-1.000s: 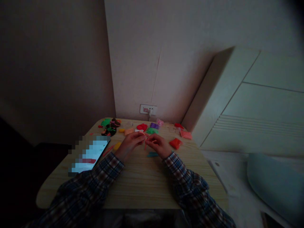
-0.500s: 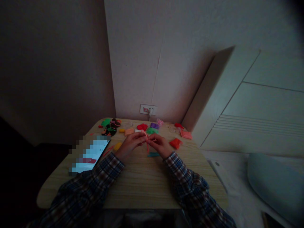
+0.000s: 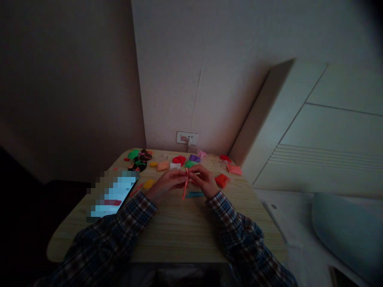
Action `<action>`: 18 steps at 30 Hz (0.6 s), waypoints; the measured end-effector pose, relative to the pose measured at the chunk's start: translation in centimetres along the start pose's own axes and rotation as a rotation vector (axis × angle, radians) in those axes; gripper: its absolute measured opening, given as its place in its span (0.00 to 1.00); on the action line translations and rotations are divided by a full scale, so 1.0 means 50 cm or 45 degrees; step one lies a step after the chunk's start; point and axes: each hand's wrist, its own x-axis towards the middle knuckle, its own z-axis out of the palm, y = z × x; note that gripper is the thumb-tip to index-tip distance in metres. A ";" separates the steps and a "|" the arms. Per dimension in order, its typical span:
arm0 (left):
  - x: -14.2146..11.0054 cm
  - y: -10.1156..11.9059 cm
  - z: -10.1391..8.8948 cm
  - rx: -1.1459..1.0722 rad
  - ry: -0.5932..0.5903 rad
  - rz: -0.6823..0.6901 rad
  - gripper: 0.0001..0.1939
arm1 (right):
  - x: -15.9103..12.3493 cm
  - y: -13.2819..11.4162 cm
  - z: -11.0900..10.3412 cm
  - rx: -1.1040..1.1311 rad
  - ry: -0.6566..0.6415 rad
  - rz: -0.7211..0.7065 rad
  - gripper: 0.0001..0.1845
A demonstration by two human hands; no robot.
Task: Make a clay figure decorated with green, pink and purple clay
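Note:
A thin pink clay strip [image 3: 184,190] hangs between my two hands, its lower end loose above the wooden table. My left hand [image 3: 170,181] pinches it from the left, fingers bent and thumb tip against it. From the right, my right hand [image 3: 204,179] grips its upper part between thumb and fingers. Below the right hand lie blue stick-like tools [image 3: 194,194]. Just beyond the fingers are a green clay packet [image 3: 191,164] and a white packet [image 3: 175,166]. A yellow lump [image 3: 148,184] rests beside the left wrist.
On the wooden table [image 3: 179,235], a lit tablet or phone [image 3: 116,195] lies at left. Black and brown clay pieces [image 3: 139,163] sit at the back left. An orange-red packet [image 3: 222,180] and a pink packet [image 3: 234,170] are at right. A wall socket [image 3: 187,138] is behind.
The pink strip was looped up over the left fingertips; now it hangs straighter and lower between the hands. My right fingers have risen slightly and sit higher on it.

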 end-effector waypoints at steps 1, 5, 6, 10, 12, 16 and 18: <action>-0.001 0.001 0.001 -0.005 -0.014 -0.005 0.12 | 0.000 -0.001 0.001 0.006 0.008 0.000 0.10; -0.001 0.000 0.001 0.008 -0.054 -0.014 0.13 | -0.001 -0.007 0.001 0.043 0.103 -0.002 0.10; -0.001 -0.001 0.000 0.016 -0.040 -0.019 0.13 | -0.001 -0.009 0.000 0.049 0.145 -0.003 0.10; -0.002 -0.001 0.000 0.023 0.044 -0.030 0.13 | 0.001 -0.010 -0.006 0.089 0.281 -0.027 0.11; -0.002 -0.002 -0.001 0.027 0.099 -0.019 0.12 | 0.002 -0.008 -0.008 0.099 0.309 -0.034 0.11; 0.001 -0.006 -0.006 -0.021 0.195 0.020 0.13 | 0.003 -0.004 -0.006 0.114 0.280 -0.012 0.11; 0.002 -0.005 -0.006 -0.033 0.222 0.024 0.13 | 0.002 -0.003 -0.003 0.115 0.216 0.005 0.12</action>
